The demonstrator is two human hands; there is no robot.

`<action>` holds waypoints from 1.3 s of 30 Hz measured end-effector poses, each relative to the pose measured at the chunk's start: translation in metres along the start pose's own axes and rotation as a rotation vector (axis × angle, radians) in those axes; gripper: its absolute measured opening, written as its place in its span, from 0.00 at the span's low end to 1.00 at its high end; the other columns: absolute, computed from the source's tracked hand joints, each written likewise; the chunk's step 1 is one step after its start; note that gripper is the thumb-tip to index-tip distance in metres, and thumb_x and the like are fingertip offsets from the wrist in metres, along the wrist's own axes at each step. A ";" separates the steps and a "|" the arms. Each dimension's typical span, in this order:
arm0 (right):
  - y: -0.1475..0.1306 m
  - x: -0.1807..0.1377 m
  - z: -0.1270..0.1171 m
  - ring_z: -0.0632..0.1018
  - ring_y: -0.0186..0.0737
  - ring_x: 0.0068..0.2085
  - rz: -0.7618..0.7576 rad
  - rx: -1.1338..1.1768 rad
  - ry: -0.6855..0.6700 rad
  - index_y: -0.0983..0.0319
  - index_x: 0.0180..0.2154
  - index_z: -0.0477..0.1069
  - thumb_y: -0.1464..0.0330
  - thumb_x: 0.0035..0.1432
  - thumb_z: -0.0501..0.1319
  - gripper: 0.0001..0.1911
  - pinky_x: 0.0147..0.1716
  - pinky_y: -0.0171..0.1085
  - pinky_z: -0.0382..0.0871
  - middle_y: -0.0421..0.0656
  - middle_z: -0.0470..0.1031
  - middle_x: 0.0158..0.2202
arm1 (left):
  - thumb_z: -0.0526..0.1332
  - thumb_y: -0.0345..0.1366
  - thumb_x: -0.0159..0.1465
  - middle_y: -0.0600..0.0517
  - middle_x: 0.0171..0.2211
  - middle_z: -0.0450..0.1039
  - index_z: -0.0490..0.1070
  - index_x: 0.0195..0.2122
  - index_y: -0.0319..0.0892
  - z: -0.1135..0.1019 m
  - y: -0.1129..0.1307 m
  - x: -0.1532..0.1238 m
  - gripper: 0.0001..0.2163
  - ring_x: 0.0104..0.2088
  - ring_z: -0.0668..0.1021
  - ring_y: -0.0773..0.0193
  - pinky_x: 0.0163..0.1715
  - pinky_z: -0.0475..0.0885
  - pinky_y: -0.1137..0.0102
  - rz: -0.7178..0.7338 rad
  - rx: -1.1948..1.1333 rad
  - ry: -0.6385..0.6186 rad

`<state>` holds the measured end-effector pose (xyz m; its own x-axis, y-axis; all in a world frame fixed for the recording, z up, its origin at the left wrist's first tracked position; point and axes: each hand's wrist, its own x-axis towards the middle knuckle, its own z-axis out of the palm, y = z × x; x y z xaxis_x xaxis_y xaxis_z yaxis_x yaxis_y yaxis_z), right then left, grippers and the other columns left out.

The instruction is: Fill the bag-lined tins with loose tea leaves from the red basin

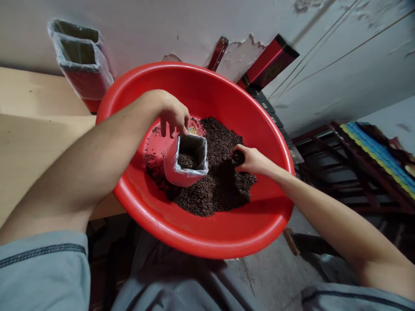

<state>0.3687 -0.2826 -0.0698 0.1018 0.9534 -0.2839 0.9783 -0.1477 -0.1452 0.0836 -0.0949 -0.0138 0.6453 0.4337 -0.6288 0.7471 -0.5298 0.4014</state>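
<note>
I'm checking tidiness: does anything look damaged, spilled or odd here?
The wall looks damaged: behind the red basin, a patch has a jagged, flaked edge, unlike the smoother surface around. No dark granules show outside the basin.

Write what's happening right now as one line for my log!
left hand: at rim of plastic-lined box | right hand: curled around some dark grains | plastic-lined box: in red basin, grains inside

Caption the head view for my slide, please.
Left hand at a plastic-lined box inside a red basin; right hand among dark, loose pieces.
</note>
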 end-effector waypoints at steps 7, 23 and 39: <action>-0.047 -0.001 -0.036 0.76 0.42 0.38 -0.214 0.325 0.041 0.58 0.42 0.71 0.68 0.38 0.70 0.24 0.39 0.40 0.73 0.38 0.76 0.37 | 0.66 0.55 0.62 0.42 0.50 0.82 0.71 0.68 0.46 -0.001 -0.007 0.007 0.35 0.59 0.78 0.43 0.58 0.75 0.58 0.021 -0.008 -0.026; -0.145 0.025 -0.010 0.77 0.46 0.47 -0.520 0.614 0.388 0.58 0.44 0.67 0.62 0.46 0.70 0.24 0.51 0.49 0.72 0.42 0.77 0.45 | 0.68 0.49 0.63 0.40 0.55 0.79 0.73 0.67 0.45 0.001 -0.010 0.002 0.32 0.60 0.77 0.40 0.53 0.77 0.58 0.057 -0.166 -0.070; -0.145 0.013 -0.005 0.81 0.44 0.48 -0.545 0.889 0.223 0.57 0.44 0.73 0.56 0.57 0.72 0.18 0.53 0.50 0.77 0.43 0.79 0.47 | 0.68 0.56 0.60 0.42 0.57 0.78 0.71 0.68 0.49 -0.002 -0.015 0.010 0.36 0.63 0.75 0.41 0.60 0.75 0.52 0.079 -0.115 -0.101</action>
<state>0.2293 -0.2475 -0.0473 -0.1913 0.9620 0.1951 0.4279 0.2606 -0.8654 0.0794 -0.0806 -0.0249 0.6878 0.3157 -0.6537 0.7118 -0.4703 0.5218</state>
